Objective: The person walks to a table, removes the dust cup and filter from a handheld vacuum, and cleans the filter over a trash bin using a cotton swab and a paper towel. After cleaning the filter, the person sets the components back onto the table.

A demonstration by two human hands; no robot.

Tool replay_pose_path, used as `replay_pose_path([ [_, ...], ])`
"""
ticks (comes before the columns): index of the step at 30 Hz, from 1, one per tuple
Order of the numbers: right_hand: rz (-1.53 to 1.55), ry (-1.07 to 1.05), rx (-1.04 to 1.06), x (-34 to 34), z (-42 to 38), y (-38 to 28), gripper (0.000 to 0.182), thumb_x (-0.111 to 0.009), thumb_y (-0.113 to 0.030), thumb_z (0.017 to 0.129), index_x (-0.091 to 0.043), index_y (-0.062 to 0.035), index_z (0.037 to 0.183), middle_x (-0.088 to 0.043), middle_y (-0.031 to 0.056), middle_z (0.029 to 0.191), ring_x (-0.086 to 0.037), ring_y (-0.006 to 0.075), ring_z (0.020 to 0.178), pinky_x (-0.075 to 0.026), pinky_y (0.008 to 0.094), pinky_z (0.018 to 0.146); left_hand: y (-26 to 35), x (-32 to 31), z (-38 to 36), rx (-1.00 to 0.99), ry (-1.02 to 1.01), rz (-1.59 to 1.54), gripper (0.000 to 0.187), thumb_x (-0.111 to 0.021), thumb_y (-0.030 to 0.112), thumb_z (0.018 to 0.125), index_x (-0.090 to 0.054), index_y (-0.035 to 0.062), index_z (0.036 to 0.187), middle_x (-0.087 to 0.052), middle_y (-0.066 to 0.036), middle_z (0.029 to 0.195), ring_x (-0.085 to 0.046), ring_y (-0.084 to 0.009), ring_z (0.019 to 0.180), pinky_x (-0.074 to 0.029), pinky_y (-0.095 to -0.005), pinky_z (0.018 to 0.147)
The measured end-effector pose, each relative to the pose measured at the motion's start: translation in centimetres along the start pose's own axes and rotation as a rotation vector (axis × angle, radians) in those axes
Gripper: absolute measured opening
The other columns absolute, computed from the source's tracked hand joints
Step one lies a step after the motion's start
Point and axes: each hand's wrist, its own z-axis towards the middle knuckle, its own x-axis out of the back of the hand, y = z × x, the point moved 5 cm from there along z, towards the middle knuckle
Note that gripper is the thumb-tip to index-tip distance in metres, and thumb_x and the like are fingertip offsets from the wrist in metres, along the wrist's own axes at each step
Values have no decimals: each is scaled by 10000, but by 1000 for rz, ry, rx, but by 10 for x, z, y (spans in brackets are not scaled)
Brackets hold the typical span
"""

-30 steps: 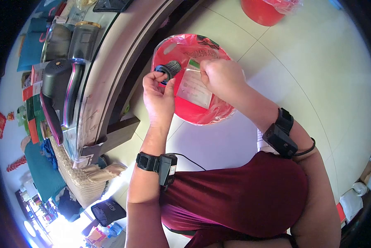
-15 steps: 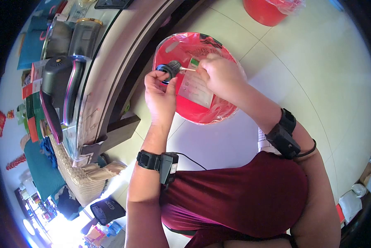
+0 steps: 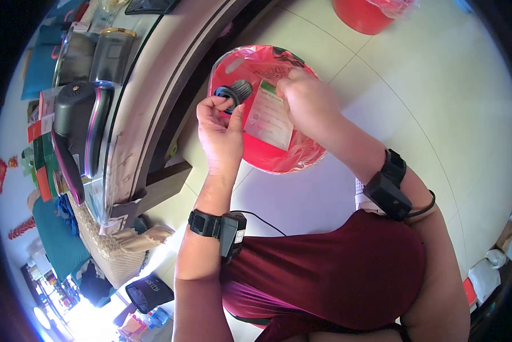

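My left hand [image 3: 220, 134] pinches a dark pleated vacuum filter [image 3: 241, 90] by its round, blue-black rim, with the pleats pointing to the upper right. Close by on the right, my right hand [image 3: 307, 94] is closed; the thin cotton swab seen in it half a second ago is now hidden behind the fingers. The two hands are apart, both above a red bin [image 3: 267, 157] lined with a clear bag. Inside the bin lies a white printed card [image 3: 270, 117] with a green top edge.
On the glass-topped table at left are a grey handheld vacuum body [image 3: 82, 117] and a clear dust cup [image 3: 112, 57]. Another red bin [image 3: 361, 14] stands on the tiled floor at the top. A cushioned seat [image 3: 104, 248] is at lower left.
My right hand has drawn slightly up and right, away from the filter. The cotton swab that touched the pleats no longer shows. My left hand keeps its hold on the filter.
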Motion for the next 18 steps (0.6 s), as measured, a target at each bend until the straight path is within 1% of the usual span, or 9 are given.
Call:
replay_pose_path([
  [2, -21, -26, 1, -2, -1, 0, 93, -613, -53, 743, -636, -96, 822, -587, 94, 852, -616, 323, 780, -495, 429, 666, 1, -1, 0, -5, -4, -8, 356, -689, -16, 819, -450, 51, 1074, -621, -65, 971, -494, -51, 603, -426, -186, 536],
  [5, 32, 43, 55, 0, 0, 2, 89, -614, -54, 740, -638, -89, 819, -585, 100, 841, -617, 322, 785, -495, 425, 673, -2, 1, 2, -43, 2, 46, 349, -687, -20, 818, -454, 49, 1069, -621, -66, 967, -493, -52, 606, -426, -189, 543],
  [8, 51, 5, 27, -1, 6, 8, 97, -617, -47, 740, -651, -78, 826, -598, 104, 857, -622, 318, 801, -498, 418, 682, -1, 2, 2, -27, 5, 23, 345, -686, -21, 816, -457, 43, 1066, -622, -64, 958, -492, -53, 611, -428, -190, 555],
  [11, 81, -42, 65, 0, 6, 9, 113, -629, -39, 737, -663, -69, 841, -620, 108, 863, -627, 313, 802, -501, 403, 691, 4, 2, 1, -56, 3, 51, 351, -687, -25, 814, -457, 46, 1070, -624, -62, 954, -494, -53, 617, -434, -194, 565],
  [14, 104, -101, 70, -1, 10, 14, 122, -647, -42, 734, -667, -55, 854, -639, 115, 860, -631, 312, 796, -504, 389, 697, 1, 0, -2, -23, -2, 34, 358, -687, -31, 809, -459, 49, 1073, -625, -60, 943, -498, -56, 624, -440, -202, 571],
  [15, 111, -108, 74, -1, 11, 15, 122, -650, -44, 734, -666, -51, 855, -641, 117, 852, -632, 312, 793, -504, 388, 697, 0, -1, -3, -34, -20, 94, 367, -690, -32, 805, -460, 50, 1080, -619, -55, 935, -503, -59, 636, -444, -210, 578],
  [18, 119, -142, 83, 0, 13, 16, 124, -653, -46, 736, -665, -42, 860, -645, 121, 836, -633, 308, 785, -503, 383, 694, -2, -4, -6, -3, -72, 65, 373, -696, -26, 801, -463, 46, 1084, -614, -51, 931, -503, -60, 642, -444, -212, 585],
])
